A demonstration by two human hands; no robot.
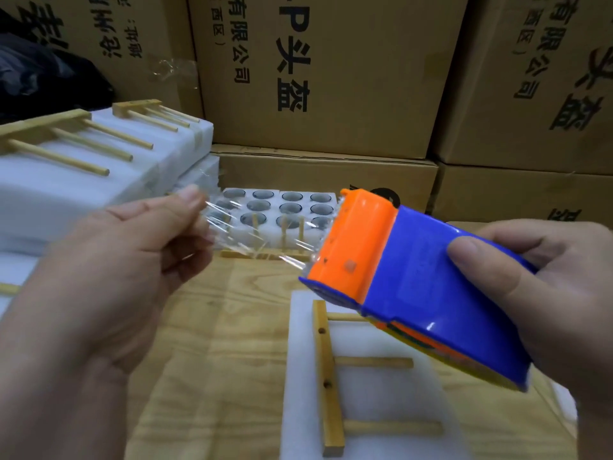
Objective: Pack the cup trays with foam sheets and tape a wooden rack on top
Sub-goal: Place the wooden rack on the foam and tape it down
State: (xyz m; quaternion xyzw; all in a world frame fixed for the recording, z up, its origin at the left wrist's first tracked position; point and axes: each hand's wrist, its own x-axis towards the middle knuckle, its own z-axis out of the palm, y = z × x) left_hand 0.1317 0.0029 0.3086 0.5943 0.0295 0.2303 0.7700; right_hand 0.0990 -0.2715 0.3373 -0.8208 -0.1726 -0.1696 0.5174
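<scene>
My right hand [544, 293] grips a blue and orange tape dispenser [404, 280] above the table. My left hand [132, 260] pinches the free end of the clear tape [245, 237], which stretches from the dispenser's orange mouth to my fingertips. Below the dispenser lies a white foam-wrapped pack [374, 393] with a wooden rack [331, 376] resting on top, its pegs pointing right. Farther back a white foam cup tray [275, 207] shows several cups in its holes, with another wooden rack [265, 254] leaning at its front.
At the left stand stacked foam packs [99, 180] with wooden racks [66, 141] taped on top. Large printed cardboard boxes [331, 78] wall off the back and right. The table is a light wooden board [215, 343]. A dark bag [43, 81] sits at the far left.
</scene>
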